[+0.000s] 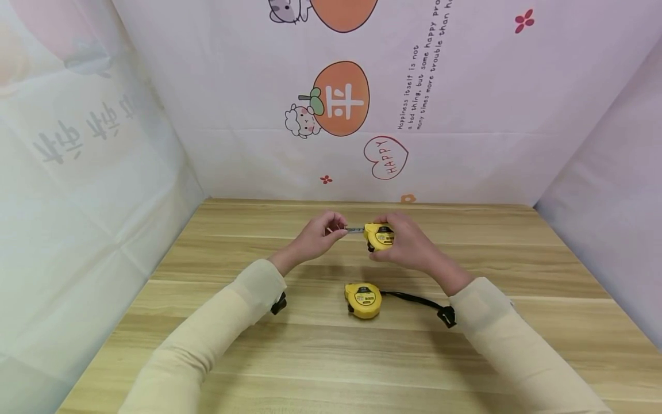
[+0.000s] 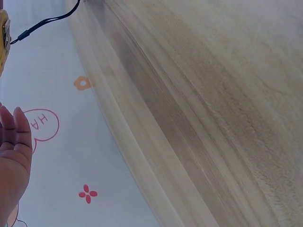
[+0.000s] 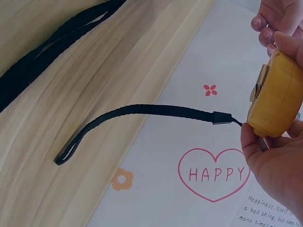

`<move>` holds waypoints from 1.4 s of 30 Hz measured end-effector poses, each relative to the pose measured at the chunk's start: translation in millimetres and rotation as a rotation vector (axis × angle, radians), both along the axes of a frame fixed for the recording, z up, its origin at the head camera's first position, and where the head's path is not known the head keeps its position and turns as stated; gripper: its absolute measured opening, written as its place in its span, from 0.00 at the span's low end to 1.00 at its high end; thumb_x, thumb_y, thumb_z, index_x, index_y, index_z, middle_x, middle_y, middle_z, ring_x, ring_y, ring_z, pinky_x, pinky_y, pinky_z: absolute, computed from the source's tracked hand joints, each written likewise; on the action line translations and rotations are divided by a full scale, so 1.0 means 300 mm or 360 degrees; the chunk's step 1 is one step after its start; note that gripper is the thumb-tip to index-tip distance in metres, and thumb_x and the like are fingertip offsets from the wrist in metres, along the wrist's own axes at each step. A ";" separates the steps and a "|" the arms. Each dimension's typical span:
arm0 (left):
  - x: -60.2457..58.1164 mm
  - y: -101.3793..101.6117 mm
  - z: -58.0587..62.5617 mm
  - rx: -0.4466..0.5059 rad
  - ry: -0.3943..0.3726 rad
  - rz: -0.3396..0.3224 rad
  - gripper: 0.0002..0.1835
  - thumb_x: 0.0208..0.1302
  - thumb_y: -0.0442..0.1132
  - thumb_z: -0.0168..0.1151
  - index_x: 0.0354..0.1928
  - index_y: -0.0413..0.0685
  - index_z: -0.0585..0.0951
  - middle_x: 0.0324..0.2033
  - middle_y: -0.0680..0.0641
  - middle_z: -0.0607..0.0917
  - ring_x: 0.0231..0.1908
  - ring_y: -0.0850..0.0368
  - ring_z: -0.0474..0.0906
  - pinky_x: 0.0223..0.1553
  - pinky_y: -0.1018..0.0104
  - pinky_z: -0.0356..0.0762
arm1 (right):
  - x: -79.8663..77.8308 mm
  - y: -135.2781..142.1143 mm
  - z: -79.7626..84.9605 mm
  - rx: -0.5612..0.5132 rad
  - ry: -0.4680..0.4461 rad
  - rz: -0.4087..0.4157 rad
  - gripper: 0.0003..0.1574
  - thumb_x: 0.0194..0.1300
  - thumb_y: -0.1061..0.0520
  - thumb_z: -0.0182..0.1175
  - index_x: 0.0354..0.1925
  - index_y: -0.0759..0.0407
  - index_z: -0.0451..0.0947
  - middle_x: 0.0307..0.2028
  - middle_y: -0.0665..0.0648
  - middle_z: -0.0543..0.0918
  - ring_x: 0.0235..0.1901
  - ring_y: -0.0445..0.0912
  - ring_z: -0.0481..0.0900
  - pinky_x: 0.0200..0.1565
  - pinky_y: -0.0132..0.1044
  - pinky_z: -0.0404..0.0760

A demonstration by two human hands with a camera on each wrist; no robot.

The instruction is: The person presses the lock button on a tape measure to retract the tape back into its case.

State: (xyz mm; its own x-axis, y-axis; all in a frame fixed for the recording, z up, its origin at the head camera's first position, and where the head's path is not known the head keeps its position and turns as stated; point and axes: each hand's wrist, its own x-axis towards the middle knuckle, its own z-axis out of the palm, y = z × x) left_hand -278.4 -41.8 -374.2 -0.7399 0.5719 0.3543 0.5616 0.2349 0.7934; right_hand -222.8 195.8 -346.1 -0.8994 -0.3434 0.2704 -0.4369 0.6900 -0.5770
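Observation:
My right hand (image 1: 414, 247) grips a yellow tape measure (image 1: 377, 237) above the far part of the table. A short length of blade (image 1: 355, 230) sticks out of its left side. At the end of that blade are the thumb and fingers of my left hand (image 1: 315, 237), pinching it. From the held tape measure's case, a black wrist strap (image 3: 161, 110) hangs in the right wrist view. A second yellow tape measure (image 1: 364, 301) lies on the table nearer to me, its black strap (image 1: 411, 297) stretched to the right. The left wrist view catches only part of the left hand (image 2: 14, 156).
The wood-grain table (image 1: 289, 356) ends at a printed cloth backdrop (image 1: 248, 161). More cloth (image 1: 88, 218) hangs along the left side, and another cloth wall (image 1: 610, 172) stands at the right. A black device (image 1: 447, 316) shows by the right sleeve.

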 end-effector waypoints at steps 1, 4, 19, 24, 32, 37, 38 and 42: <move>0.001 0.002 0.001 0.0000 -0.0001 -0.0003 0.06 0.71 0.34 0.57 0.45 0.39 0.75 0.34 0.47 0.78 0.34 0.54 0.73 0.32 0.66 0.73 | -0.001 -0.001 0.000 0.0002 0.0001 0.0001 0.43 0.43 0.55 0.80 0.55 0.64 0.71 0.47 0.58 0.75 0.43 0.51 0.72 0.44 0.44 0.75; 0.004 0.007 0.003 -0.0008 0.0003 -0.0013 0.07 0.71 0.34 0.57 0.45 0.38 0.75 0.34 0.47 0.77 0.34 0.54 0.73 0.32 0.66 0.73 | -0.004 -0.005 -0.002 0.0000 0.0007 0.0014 0.42 0.44 0.55 0.79 0.54 0.64 0.71 0.46 0.57 0.75 0.42 0.50 0.73 0.43 0.44 0.76; 0.001 0.027 0.000 -0.0014 0.0004 -0.0037 0.09 0.71 0.34 0.57 0.47 0.35 0.74 0.34 0.47 0.77 0.33 0.55 0.72 0.31 0.67 0.72 | -0.001 -0.015 -0.002 -0.0013 -0.0005 0.0026 0.43 0.43 0.55 0.80 0.55 0.64 0.71 0.46 0.57 0.75 0.43 0.50 0.73 0.44 0.44 0.76; 0.004 0.034 0.002 -0.0018 0.0000 -0.0038 0.07 0.71 0.35 0.58 0.46 0.39 0.75 0.34 0.47 0.78 0.34 0.55 0.73 0.32 0.67 0.72 | -0.002 -0.020 -0.005 -0.0036 -0.0011 0.0036 0.43 0.42 0.56 0.80 0.55 0.65 0.72 0.46 0.58 0.75 0.42 0.50 0.73 0.43 0.43 0.77; 0.002 0.042 -0.003 -0.0005 0.0009 -0.0049 0.05 0.70 0.35 0.58 0.44 0.42 0.76 0.33 0.48 0.78 0.33 0.56 0.74 0.31 0.66 0.73 | 0.004 -0.026 -0.001 -0.0052 -0.0028 0.0035 0.43 0.42 0.56 0.80 0.54 0.65 0.72 0.45 0.58 0.75 0.41 0.50 0.73 0.41 0.41 0.77; 0.005 0.045 -0.004 -0.0011 -0.0004 -0.0069 0.06 0.71 0.34 0.58 0.45 0.41 0.76 0.34 0.48 0.79 0.34 0.55 0.75 0.32 0.66 0.74 | 0.005 -0.029 -0.004 -0.0071 -0.0026 0.0045 0.42 0.42 0.57 0.80 0.54 0.65 0.72 0.45 0.57 0.75 0.42 0.50 0.73 0.41 0.42 0.76; 0.007 0.046 -0.003 -0.0016 -0.0008 -0.0069 0.05 0.71 0.34 0.57 0.45 0.41 0.76 0.35 0.48 0.79 0.35 0.56 0.75 0.33 0.66 0.74 | 0.005 -0.030 -0.004 -0.0074 -0.0025 0.0049 0.42 0.42 0.57 0.80 0.54 0.65 0.72 0.45 0.57 0.76 0.42 0.51 0.72 0.42 0.43 0.76; 0.007 0.052 -0.004 -0.0019 -0.0021 -0.0076 0.05 0.71 0.34 0.57 0.46 0.41 0.76 0.36 0.47 0.80 0.36 0.55 0.75 0.34 0.66 0.74 | 0.006 -0.035 -0.004 -0.0068 -0.0019 0.0053 0.42 0.42 0.56 0.80 0.54 0.65 0.73 0.45 0.57 0.76 0.43 0.51 0.72 0.42 0.43 0.75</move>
State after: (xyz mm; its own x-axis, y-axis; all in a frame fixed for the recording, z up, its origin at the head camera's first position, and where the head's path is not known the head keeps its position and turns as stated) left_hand -276.4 -26.2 -375.5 -0.7162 0.6109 0.3374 0.5618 0.2178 0.7981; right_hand -220.9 185.3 -347.4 -0.8910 -0.3615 0.2746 -0.4520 0.6501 -0.6108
